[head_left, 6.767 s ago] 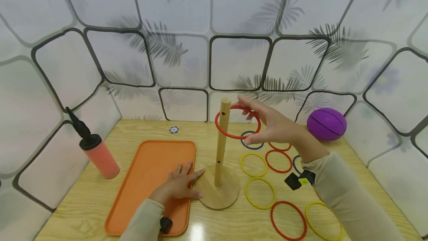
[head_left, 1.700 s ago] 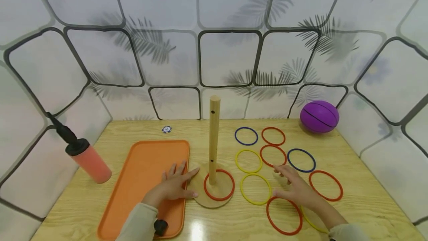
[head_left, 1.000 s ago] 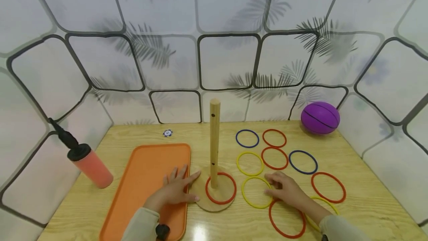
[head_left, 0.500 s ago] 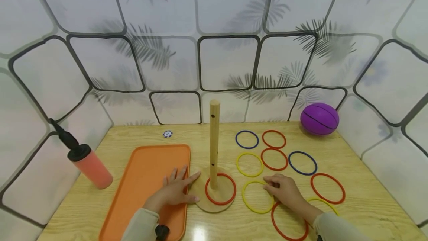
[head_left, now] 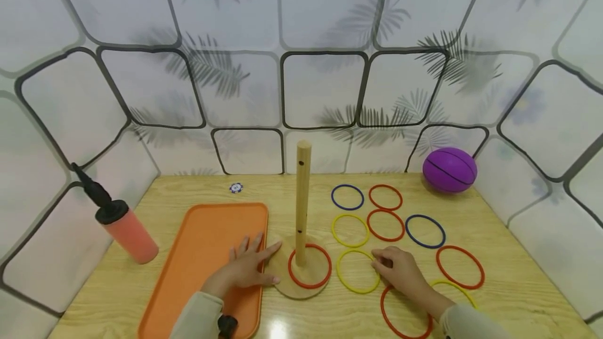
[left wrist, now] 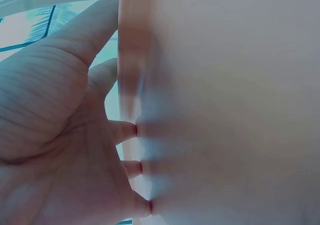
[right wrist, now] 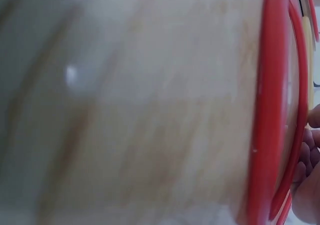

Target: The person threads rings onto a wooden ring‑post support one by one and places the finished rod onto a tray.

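- You have six red rings (head_left: 386, 224): one on the peg base, five on the table.
- Three yellow rings (head_left: 350, 229).
- Two blue rings (head_left: 347, 196).
- One wooden peg stand (head_left: 302, 208).
- One orange tray (head_left: 207, 239).
- One purple ball (head_left: 449, 169).
- One pump (head_left: 124, 226).

A light wooden table (head_left: 509, 281) fills the lower half of the frame. On it lie an orange tray (head_left: 202, 255) at lower left, a pink pump (head_left: 124, 226) at far left, a wooden peg stand (head_left: 301, 271) at centre, a purple ball (head_left: 449, 169) at upper right, a small token (head_left: 236, 188), and loose rings: 2 blue, 4 red, 3 yellow.
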{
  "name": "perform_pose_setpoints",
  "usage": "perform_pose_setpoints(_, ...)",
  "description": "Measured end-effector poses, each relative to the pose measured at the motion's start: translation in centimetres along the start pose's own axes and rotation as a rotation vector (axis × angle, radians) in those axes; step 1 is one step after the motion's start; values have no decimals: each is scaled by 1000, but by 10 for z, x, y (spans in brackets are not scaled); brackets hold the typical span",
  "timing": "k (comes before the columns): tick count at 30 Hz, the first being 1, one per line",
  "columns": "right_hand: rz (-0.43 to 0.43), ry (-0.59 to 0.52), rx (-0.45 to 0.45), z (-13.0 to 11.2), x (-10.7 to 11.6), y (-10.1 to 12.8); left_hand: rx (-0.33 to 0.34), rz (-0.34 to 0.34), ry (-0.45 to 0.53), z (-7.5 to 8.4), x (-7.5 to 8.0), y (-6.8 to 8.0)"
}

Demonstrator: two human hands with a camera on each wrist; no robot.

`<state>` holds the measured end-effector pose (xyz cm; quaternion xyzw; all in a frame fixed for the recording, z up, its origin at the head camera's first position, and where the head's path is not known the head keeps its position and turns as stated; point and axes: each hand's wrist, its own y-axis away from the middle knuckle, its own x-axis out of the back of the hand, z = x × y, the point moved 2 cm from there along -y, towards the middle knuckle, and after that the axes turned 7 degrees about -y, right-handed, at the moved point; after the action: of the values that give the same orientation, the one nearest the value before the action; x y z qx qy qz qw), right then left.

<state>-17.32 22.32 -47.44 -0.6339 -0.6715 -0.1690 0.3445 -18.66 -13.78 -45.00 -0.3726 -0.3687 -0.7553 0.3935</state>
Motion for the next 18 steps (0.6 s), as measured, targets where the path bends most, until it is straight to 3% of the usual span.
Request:
perform_pose_setpoints(10, 80, 41, 60, 0, 0, -1, 2, -3, 6, 1, 2, 2)
perform_pose_setpoints(18, 51, -34, -80, 0, 5, -1, 0, -5, 7, 1, 2, 2)
